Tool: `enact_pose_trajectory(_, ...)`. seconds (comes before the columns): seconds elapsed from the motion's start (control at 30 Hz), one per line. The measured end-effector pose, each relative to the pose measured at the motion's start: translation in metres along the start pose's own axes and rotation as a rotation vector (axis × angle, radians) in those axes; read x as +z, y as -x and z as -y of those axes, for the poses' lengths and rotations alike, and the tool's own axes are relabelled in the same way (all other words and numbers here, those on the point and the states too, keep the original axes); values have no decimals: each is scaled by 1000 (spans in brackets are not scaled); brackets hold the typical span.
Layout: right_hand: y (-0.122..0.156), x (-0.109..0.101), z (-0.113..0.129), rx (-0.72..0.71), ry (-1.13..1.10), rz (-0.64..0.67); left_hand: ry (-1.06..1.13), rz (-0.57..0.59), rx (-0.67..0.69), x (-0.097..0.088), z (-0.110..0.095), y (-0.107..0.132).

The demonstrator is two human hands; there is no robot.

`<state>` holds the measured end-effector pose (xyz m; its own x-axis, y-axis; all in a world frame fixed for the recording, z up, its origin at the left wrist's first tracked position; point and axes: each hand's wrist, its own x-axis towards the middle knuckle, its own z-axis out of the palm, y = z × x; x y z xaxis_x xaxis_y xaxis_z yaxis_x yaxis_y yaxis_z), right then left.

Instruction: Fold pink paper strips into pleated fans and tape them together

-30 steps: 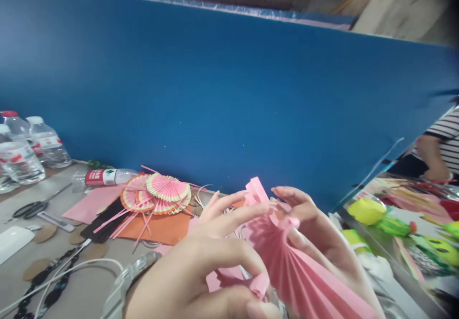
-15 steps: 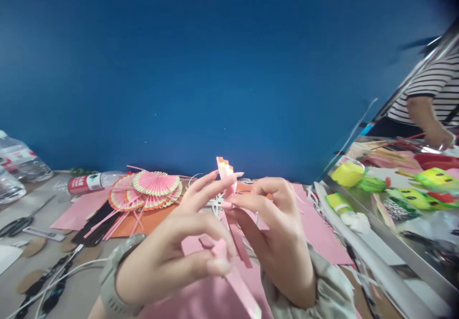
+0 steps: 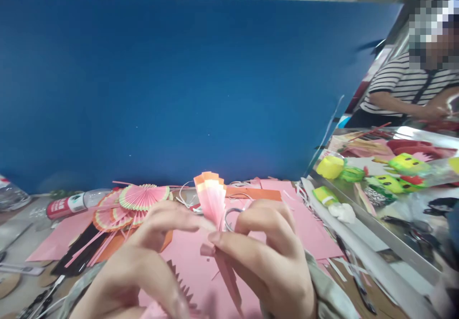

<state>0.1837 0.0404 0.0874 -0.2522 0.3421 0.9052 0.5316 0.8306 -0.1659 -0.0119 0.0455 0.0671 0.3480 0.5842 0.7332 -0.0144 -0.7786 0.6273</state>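
Observation:
A pleated paper fan [image 3: 211, 202], pink with an orange and pale yellow tip, stands partly spread in front of me. My right hand [image 3: 272, 249] pinches its narrow middle between thumb and index finger, and folded pink paper hangs below. My left hand [image 3: 143, 261] reaches its index fingertip to the same pinched spot. Its thumb, low in the view, presses on pink pleated paper [image 3: 156, 312] at the bottom edge. A zigzag edge [image 3: 182, 285] shows between the hands; how the pleated parts join is hidden. Pink sheets [image 3: 247, 285] lie underneath.
Finished round paper fans [image 3: 145, 197] lie at left beside a red-labelled bottle [image 3: 64, 206]. A blue panel [image 3: 201, 89] rises behind the table. To the right are a white roll [image 3: 362, 247], scissors [image 3: 412, 233] and bright toys [image 3: 409, 163]. A person in a striped shirt [image 3: 398, 80] works beyond.
The fan's coloured tip has spread wider and moved slightly left. My left hand has shifted left and down, its fingers no longer crossing the tip. The view has tilted up and turned right.

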Motion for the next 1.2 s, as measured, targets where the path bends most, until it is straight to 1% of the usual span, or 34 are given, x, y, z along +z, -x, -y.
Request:
enact_pose_trajectory(0.03, 0, -1, 0, 43, -56, 16, -90, -45, 63, 5, -4, -1)
enact_pose_trajectory(0.07, 0, -1, 0, 76, -111, 38, -170, -66, 94, 10, -9, -3)
enact_pose_trajectory(0.13, 1, -1, -2, 127, -194, 69, -296, -24, 67, 16, -19, -8)
enact_pose_trajectory(0.17, 1, -1, -3, 144, -210, 76, -314, 48, 36, 17, -23, -10)
enact_pose_trajectory(0.27, 0, 3, -6, 143, -135, 76, -223, 127, -36, 14, -28, -14)
enact_pose_trajectory(0.37, 0, 8, -7, 88, 3, 70, -156, 153, -80, 8, -26, -15)
enact_pose_trajectory(0.43, 1, 10, -6, 86, -15, 87, -188, 195, -93, 7, -22, -16)
enact_pose_trajectory(0.5, 2, 10, -7, 131, -91, 101, -233, 266, -84, 6, -19, -16)
enact_pose_trajectory(0.57, 3, 10, -8, 181, -149, 100, -272, 309, -81, 8, -16, -17)
enact_pose_trajectory(0.67, 4, 9, -10, 194, -151, 91, -290, 312, -84, 10, -13, -17)
enact_pose_trajectory(0.73, 4, 11, -10, 159, -100, 78, -258, 303, -80, 10, -13, -16)
enact_pose_trajectory(0.83, 3, 14, -9, 96, -11, 46, -163, 242, -76, 10, -14, -17)
enact_pose_trajectory(0.9, 2, 16, -8, 72, 15, 22, -157, 238, -85, 10, -14, -17)
enact_pose_trajectory(1.03, 2, 17, -9, 76, -2, 28, -302, 286, -103, 12, -12, -17)
enact_pose_trajectory(1.2, 5, 15, -13, 78, -27, 19, -452, 301, -105, 16, -9, -15)
